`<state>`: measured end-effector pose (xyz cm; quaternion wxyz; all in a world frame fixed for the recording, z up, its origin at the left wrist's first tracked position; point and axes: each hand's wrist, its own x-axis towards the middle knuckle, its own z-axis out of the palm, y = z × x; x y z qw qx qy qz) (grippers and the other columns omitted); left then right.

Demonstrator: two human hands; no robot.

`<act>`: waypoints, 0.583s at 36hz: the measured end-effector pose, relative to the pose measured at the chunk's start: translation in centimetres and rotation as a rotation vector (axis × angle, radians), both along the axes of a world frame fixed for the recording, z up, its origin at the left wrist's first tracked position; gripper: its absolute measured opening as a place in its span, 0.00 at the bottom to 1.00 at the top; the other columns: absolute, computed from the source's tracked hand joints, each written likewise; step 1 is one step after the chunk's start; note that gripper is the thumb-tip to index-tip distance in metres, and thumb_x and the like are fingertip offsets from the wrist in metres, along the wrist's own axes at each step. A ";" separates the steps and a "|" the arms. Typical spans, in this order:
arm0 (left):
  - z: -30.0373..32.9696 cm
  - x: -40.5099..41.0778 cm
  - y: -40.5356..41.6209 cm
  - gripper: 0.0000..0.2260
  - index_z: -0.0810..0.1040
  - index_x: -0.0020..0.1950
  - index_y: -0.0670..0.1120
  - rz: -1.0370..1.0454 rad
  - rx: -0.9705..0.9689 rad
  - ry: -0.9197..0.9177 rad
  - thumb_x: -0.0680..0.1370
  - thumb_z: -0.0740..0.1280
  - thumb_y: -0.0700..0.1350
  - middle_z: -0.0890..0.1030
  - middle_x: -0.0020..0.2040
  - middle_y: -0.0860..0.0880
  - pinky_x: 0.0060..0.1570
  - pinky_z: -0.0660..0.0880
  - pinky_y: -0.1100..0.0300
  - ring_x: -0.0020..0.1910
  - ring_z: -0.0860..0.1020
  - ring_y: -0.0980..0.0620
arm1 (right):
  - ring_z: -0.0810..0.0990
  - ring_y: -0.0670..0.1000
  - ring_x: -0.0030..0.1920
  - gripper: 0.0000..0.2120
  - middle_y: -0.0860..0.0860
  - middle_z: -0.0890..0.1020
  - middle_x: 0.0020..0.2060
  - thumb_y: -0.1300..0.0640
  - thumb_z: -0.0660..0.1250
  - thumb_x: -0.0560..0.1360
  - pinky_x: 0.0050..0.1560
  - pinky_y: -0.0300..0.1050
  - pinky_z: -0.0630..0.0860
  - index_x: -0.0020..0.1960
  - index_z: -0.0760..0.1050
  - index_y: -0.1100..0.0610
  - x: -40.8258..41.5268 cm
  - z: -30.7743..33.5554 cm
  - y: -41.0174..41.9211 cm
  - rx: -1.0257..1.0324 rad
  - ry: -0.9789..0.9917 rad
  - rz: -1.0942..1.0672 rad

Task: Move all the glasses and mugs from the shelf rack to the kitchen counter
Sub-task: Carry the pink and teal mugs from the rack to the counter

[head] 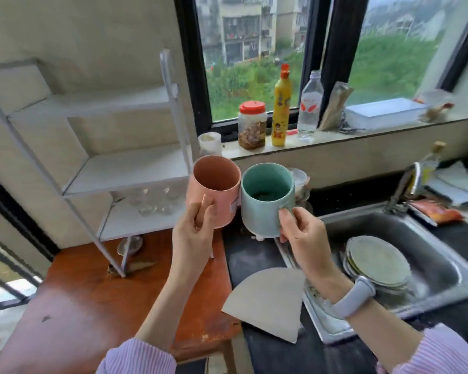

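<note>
Daylight comes through a black-framed window [257, 58] at the far side, and on its sill [335, 137] we see a red-lidded jar [252, 125], a yellow squeeze bottle [280, 109], a clear water bottle [310, 103] and a flat white box [384, 113]. At the left stands a white shelf rack [125, 168] on a reddish-brown wooden table [92, 292]; to the right of the table runs the dark kitchen counter [254, 257], with a steel sink [430, 260] set into it and a stack of plates [377, 261] lying in the basin. A fan-shaped piece of grey card [268, 303] lies on the near counter, just left of the sink's rim. On the rack's lowest tier we make out a cluster of clear glasses [152, 201], but they are blurred and we cannot count them. The far right of the counter is cluttered and smeared, and we cannot tell what lies there beyond a red packet [441, 214]. Our left hand [197, 225] is clamped on the handle of a pink mug [216, 190], thumb on top, holding it upright in the air near the rack's right edge. Our right hand [303, 228], with a pale band [354, 296] on the wrist, is closed around the handle of a teal mug [265, 201], also upright and lifted above the counter. The two mugs are side by side, their walls touching or very nearly so.
</note>
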<state>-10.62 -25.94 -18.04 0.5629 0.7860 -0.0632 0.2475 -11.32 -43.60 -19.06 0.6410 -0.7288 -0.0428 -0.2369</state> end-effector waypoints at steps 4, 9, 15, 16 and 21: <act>-0.3 -1.2 -8.7 0.11 0.78 0.54 0.43 -0.142 0.006 0.015 0.78 0.62 0.48 0.78 0.41 0.49 0.34 0.71 0.73 0.36 0.74 0.58 | 0.68 0.46 0.26 0.18 0.48 0.70 0.22 0.55 0.63 0.76 0.28 0.40 0.66 0.28 0.65 0.55 -4.3 -0.6 -8.6 -0.040 0.020 -0.155; -1.3 -4.4 -21.3 0.06 0.76 0.41 0.49 -0.356 -0.030 0.045 0.78 0.63 0.44 0.75 0.31 0.58 0.33 0.67 0.66 0.31 0.70 0.63 | 0.69 0.47 0.26 0.19 0.48 0.71 0.22 0.54 0.64 0.76 0.29 0.42 0.66 0.27 0.65 0.51 -11.0 -1.6 -20.1 -0.039 0.086 -0.358; -3.4 -9.5 -36.1 0.13 0.72 0.35 0.41 -0.627 -0.016 0.043 0.78 0.63 0.44 0.70 0.30 0.50 0.30 0.62 0.63 0.29 0.64 0.60 | 0.68 0.42 0.24 0.20 0.45 0.73 0.20 0.54 0.64 0.76 0.26 0.33 0.64 0.25 0.67 0.50 -20.3 -2.9 -32.2 -0.035 0.166 -0.655; -3.7 -10.4 -38.4 0.13 0.71 0.34 0.44 -0.679 -0.011 0.046 0.78 0.63 0.44 0.69 0.29 0.50 0.30 0.62 0.63 0.29 0.63 0.60 | 0.67 0.43 0.24 0.20 0.47 0.72 0.21 0.53 0.64 0.75 0.26 0.34 0.63 0.26 0.66 0.52 -21.9 -3.1 -33.9 -0.036 0.177 -0.714; -5.0 -15.2 -49.7 0.15 0.69 0.31 0.54 -0.934 0.014 0.085 0.78 0.63 0.47 0.71 0.25 0.56 0.28 0.62 0.68 0.28 0.65 0.64 | 0.67 0.48 0.28 0.20 0.55 0.70 0.25 0.52 0.62 0.75 0.30 0.41 0.62 0.31 0.66 0.65 -29.8 -4.3 -41.3 0.003 0.238 -0.983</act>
